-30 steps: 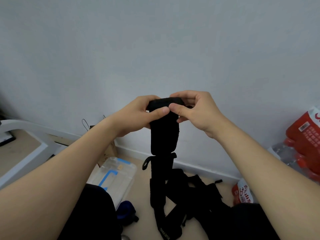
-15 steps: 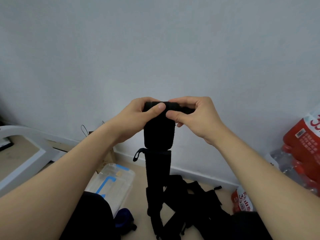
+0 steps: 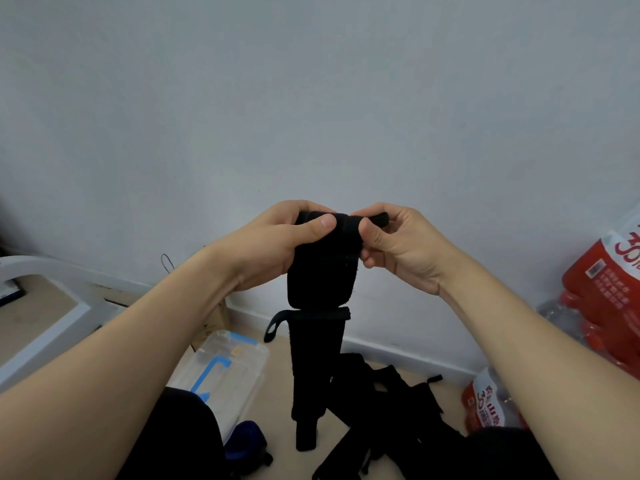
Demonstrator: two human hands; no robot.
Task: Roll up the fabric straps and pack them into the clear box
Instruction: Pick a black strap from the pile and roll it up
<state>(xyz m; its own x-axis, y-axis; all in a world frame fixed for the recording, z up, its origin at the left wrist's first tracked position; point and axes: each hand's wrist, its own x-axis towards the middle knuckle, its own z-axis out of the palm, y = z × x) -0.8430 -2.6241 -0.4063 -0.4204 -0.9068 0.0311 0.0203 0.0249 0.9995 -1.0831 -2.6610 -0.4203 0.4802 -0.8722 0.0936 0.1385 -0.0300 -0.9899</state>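
The strap point(image 3: 320, 271) is held up in the air in front of the pale wall point(image 3: 311, 98). Its top end is turned over into the first turn of a roll and its long tail hangs straight down to the floor, probably so that its own weight keeps it flat and untwisted for winding. Far left of the strap stands a white frame point(image 3: 41, 306), well apart from the work. Lower left of the strap, on the floor, lies the clear box point(image 3: 228, 368) with blue fittings; it seems close enough for a short reach, though whether its lid is on cannot be told. The left hand point(image 3: 277, 244) grips the strap's top from the left, fingers curled behind it and thumb point(image 3: 320, 225) pressed on the front, which pins the turn. The right hand point(image 3: 398, 244) pinches the same rolled end from the right, thumb and fingers clamped on the cloth, with a short bit of it poking out over the knuckles. The roll is only begun. Below and right of the strap a heap of straps point(image 3: 388, 403) waits on the floor, touching its tail, so the tail may drag on them. Far right sits a red bottle pack point(image 3: 602, 299). The air around the strap is free for winding.
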